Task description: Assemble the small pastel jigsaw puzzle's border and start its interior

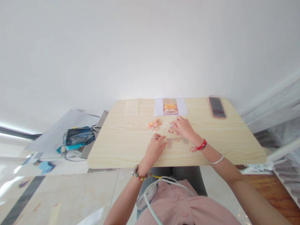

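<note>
My left hand (155, 147) rests on the table beside the left end of a partly joined strip of jigsaw puzzle (173, 141), its fingers loosely bent and apart, with nothing in them. Above that strip, my right hand (184, 127) reaches into a small pile of pinkish puzzle pieces (172, 130). Its thumb and fingertips are drawn together down at the pile; whether a piece is between them is too small to see. Another heap of orange and pink puzzle pieces (155, 124) lies to the left, touched by neither hand.
A paper sheet with a picture of a yellow figure (170, 107) lies at the table's (122, 140) back edge by the wall. Left of it is a pale translucent sheet (131, 107). A dark phone (217, 107) lies at the back right. A white cable (150, 200) hangs before my body.
</note>
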Demonstrator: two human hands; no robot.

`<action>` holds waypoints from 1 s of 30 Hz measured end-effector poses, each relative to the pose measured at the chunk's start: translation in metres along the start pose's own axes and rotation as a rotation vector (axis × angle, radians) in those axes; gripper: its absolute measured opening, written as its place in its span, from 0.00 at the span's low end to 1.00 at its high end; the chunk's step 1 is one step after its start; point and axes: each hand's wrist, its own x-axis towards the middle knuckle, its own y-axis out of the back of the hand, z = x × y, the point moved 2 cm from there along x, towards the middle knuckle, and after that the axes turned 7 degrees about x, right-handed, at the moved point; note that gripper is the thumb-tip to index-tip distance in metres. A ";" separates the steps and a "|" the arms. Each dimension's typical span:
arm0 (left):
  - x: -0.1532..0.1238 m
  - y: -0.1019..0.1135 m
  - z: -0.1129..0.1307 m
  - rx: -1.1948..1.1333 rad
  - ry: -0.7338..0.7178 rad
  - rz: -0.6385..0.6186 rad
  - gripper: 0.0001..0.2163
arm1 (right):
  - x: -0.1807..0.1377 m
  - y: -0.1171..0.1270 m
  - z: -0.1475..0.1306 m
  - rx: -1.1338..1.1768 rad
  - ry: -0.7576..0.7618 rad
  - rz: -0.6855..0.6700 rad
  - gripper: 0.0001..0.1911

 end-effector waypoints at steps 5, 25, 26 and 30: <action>0.001 0.002 0.004 0.001 -0.002 -0.005 0.12 | -0.039 0.007 -0.006 0.058 0.160 -0.028 0.08; -0.005 -0.003 0.034 0.052 -0.129 -0.083 0.10 | -0.092 0.003 -0.021 0.130 0.177 -0.044 0.08; -0.004 -0.003 0.036 0.062 -0.141 -0.088 0.10 | -0.094 0.002 -0.023 0.121 0.137 -0.024 0.08; 0.000 -0.005 0.039 0.089 -0.200 -0.095 0.10 | -0.102 -0.006 -0.032 0.050 0.051 0.022 0.08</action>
